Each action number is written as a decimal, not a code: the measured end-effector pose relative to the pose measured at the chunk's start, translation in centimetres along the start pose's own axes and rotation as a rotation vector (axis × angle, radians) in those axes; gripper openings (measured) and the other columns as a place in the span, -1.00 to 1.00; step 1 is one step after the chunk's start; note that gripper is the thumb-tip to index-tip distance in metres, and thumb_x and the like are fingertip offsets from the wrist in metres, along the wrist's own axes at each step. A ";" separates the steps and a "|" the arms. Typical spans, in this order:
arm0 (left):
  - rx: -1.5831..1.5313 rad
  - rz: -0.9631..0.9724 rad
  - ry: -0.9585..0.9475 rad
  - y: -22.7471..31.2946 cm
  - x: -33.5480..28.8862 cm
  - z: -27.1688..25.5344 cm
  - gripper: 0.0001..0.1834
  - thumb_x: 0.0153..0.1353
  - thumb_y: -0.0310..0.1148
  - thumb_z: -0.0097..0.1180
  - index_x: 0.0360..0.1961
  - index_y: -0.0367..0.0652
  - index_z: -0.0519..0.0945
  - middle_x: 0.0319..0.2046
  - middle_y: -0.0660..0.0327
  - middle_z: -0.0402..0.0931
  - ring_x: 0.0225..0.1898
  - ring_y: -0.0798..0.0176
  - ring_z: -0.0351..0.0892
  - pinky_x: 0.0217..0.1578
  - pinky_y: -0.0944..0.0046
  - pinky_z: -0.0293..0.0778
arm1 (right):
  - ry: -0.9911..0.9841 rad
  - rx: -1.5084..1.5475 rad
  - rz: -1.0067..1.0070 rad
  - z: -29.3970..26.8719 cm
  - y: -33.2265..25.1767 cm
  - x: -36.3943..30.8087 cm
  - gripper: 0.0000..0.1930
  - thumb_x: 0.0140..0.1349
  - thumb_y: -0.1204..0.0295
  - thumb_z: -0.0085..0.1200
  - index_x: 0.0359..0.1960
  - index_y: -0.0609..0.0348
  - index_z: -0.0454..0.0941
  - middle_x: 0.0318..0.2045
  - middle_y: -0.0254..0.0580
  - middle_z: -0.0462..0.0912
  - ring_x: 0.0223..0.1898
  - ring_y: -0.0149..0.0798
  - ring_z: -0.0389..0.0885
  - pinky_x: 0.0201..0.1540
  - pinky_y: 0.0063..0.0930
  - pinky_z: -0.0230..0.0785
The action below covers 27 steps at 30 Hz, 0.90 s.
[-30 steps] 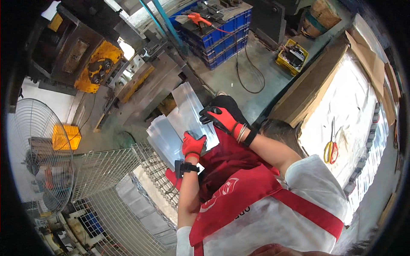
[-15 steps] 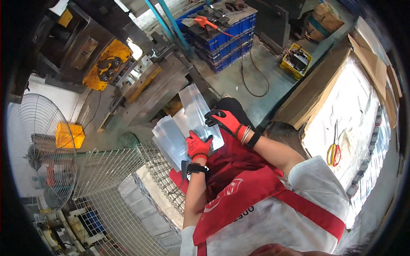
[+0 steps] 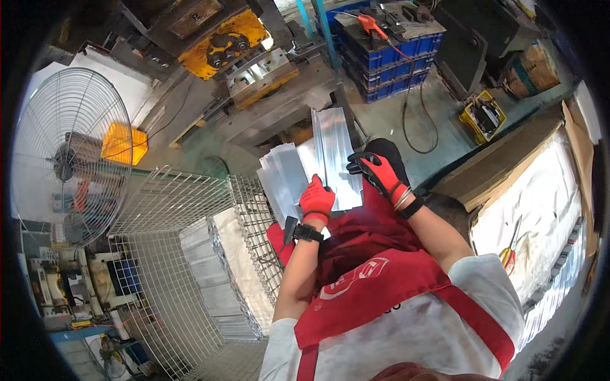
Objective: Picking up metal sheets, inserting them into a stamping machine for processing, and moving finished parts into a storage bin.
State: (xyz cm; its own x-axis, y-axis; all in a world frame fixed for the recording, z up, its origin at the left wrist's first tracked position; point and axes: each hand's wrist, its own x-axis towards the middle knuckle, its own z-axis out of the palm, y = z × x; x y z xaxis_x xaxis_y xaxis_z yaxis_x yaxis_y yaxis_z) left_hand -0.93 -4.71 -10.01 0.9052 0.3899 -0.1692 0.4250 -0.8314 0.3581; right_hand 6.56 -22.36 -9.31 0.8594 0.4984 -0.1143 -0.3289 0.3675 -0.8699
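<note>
Two stacks of thin, shiny metal strips lie on my lap, a left stack [image 3: 279, 181] and a right stack [image 3: 340, 152] that fans slightly at its edges. My left hand [image 3: 316, 199], in a red glove, rests on the strips where the stacks meet, its forefinger and thumb apart. Its other fingers are partly hidden. Beside the right stack's outer edge, my right hand [image 3: 379, 175], in a red glove with black fingertips, hovers with fingers bent and apart. Nothing shows between them.
A wire basket [image 3: 178, 222] at my left contains metal strips. Ahead stands a press with a yellow part [image 3: 225, 46], near stacked blue crates [image 3: 387, 63]. Scissors [image 3: 510, 254] lie on a lined carton [image 3: 534, 197] at my right. A fan [image 3: 70, 152] stands far left.
The view has shifted, so the surroundings sit further left or right than before. Both hands stay by the strips; my left thumb has drawn closer to the forefinger.
</note>
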 end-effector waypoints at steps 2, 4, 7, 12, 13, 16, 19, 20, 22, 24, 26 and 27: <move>-0.082 0.050 0.147 -1.1 -0.5 -0.1 -0.50 -0.10 -0.20 0.00 -0.09 -0.20 0.34 -0.33 -0.01 0.48 -0.31 -0.04 0.49 -0.28 0.05 0.39 | 0.005 0.012 -0.006 0.2 0.0 0.0 -0.71 0.16 0.37 -0.08 -0.18 0.36 0.42 -0.33 -0.15 0.52 -0.30 -0.26 0.53 -0.18 -0.41 0.37; -0.403 -0.025 0.177 -1.9 -1.3 -0.7 -0.68 -0.03 -0.30 0.00 -0.22 -0.20 0.44 -0.51 0.16 0.50 -0.48 0.20 0.49 -0.45 0.27 0.40 | 0.016 0.033 -0.018 0.6 -0.3 -0.4 -0.71 0.16 0.37 -0.07 -0.18 0.36 0.42 -0.31 -0.13 0.52 -0.28 -0.25 0.53 -0.18 -0.41 0.37; -1.431 -0.265 -0.220 -3.2 -2.5 -2.8 -0.82 0.03 -0.45 -0.03 -0.28 -0.19 0.47 -0.62 0.37 0.42 -0.64 0.55 0.33 -0.62 0.57 0.26 | -0.002 0.017 -0.002 -0.3 0.3 0.7 -0.68 0.19 0.36 -0.12 -0.12 0.37 0.37 -0.21 -0.08 0.48 -0.20 -0.21 0.51 -0.12 -0.35 0.34; -1.774 -0.098 -0.566 -0.4 -6.6 -7.3 -0.62 0.10 -0.34 -0.15 -0.09 -0.32 0.39 -0.51 0.27 0.43 -0.58 0.42 0.39 -0.59 0.47 0.32 | -0.421 0.123 -0.121 3.4 -0.9 1.4 -0.51 0.21 0.25 -0.18 0.12 0.24 0.11 0.04 -0.07 0.30 0.02 -0.22 0.36 0.02 -0.30 0.23; -2.039 -0.152 -0.737 -0.1 -6.9 -7.2 -0.64 0.05 -0.26 -0.10 -0.20 -0.33 0.38 -0.53 0.28 0.38 -0.58 0.41 0.33 -0.59 0.45 0.29 | -0.568 0.284 0.017 5.1 -1.8 1.9 -0.51 0.21 0.23 -0.19 0.11 0.23 0.12 0.03 -0.07 0.32 0.01 -0.23 0.36 0.02 -0.30 0.23; -2.391 -0.086 -0.936 0.1 -6.8 -6.3 -0.70 0.10 -0.24 -0.17 -0.25 -0.23 0.40 -0.56 0.31 0.36 -0.61 0.36 0.32 -0.59 0.41 0.29 | -0.459 0.577 0.407 7.5 -2.6 3.9 -0.69 0.20 0.39 -0.17 -0.02 0.18 0.29 -0.20 -0.24 0.49 -0.20 -0.41 0.46 -0.21 -0.56 0.33; -1.472 0.201 -0.451 0.9 -6.1 -6.9 -0.52 0.15 -0.11 -0.26 -0.08 -0.30 0.31 -0.24 0.01 0.34 -0.24 0.06 0.37 -0.24 0.15 0.35 | -0.239 0.203 0.045 7.7 -2.0 7.2 -0.80 0.14 0.48 -0.13 -0.21 0.25 0.44 -0.29 -0.27 0.52 -0.29 -0.43 0.47 -0.25 -0.62 0.31; -1.866 0.089 -0.640 1.0 -5.3 -7.2 -0.44 0.16 -0.07 -0.29 0.00 -0.33 0.26 -0.10 -0.11 0.34 -0.09 -0.06 0.38 -0.11 0.05 0.35 | -0.262 0.011 -0.117 7.6 -2.7 8.3 -0.81 0.10 0.50 -0.09 -0.27 0.30 0.49 -0.32 -0.25 0.53 -0.28 -0.39 0.48 -0.20 -0.57 0.30; -1.824 0.226 -0.666 0.8 -4.2 -9.1 -0.29 0.10 0.09 -0.29 0.08 -0.32 0.18 -0.05 -0.19 0.29 -0.08 -0.14 0.37 -0.10 -0.09 0.34 | -0.113 -0.082 -0.105 9.9 -4.8 9.3 -0.90 0.08 0.45 -0.03 -0.48 0.22 0.44 -0.41 -0.31 0.54 -0.45 -0.52 0.42 -0.36 -0.66 0.26; -2.333 -0.003 -0.926 0.4 -3.2 -9.9 -0.23 0.05 0.19 -0.26 0.08 -0.28 0.19 -0.11 -0.18 0.35 -0.15 -0.15 0.42 -0.17 -0.11 0.38 | -0.086 -0.010 -0.059 10.9 -5.7 10.9 -0.90 0.07 0.43 -0.01 -0.53 0.18 0.44 -0.52 -0.38 0.50 -0.52 -0.55 0.38 -0.43 -0.67 0.22; -1.943 0.247 -0.559 0.4 -2.8 -10.2 -0.36 0.08 0.05 -0.13 0.05 -0.22 0.25 -0.13 -0.04 0.38 -0.23 -0.02 0.48 -0.41 0.07 0.49 | -0.075 -0.020 -0.045 11.0 -5.6 13.2 -0.88 0.06 0.42 0.01 -0.57 0.14 0.43 -0.60 -0.45 0.44 -0.58 -0.57 0.32 -0.50 -0.69 0.17; -1.477 0.310 -0.162 0.4 -2.9 -10.0 -0.46 0.12 -0.05 -0.12 0.03 -0.20 0.28 -0.15 0.03 0.39 -0.27 0.04 0.50 -0.49 0.18 0.51 | -0.079 -0.065 -0.059 10.7 -4.9 14.6 -0.88 0.05 0.41 0.01 -0.59 0.13 0.43 -0.62 -0.48 0.41 -0.60 -0.59 0.29 -0.54 -0.71 0.14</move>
State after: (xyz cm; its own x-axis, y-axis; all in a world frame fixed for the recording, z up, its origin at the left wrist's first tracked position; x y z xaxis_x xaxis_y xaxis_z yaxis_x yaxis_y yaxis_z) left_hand -3.33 -2.20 -0.19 0.9882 0.1515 0.0227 -0.0676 0.2985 0.9520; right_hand 16.53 -8.49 -1.55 0.8421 0.5387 -0.0262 -0.2503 0.3473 -0.9037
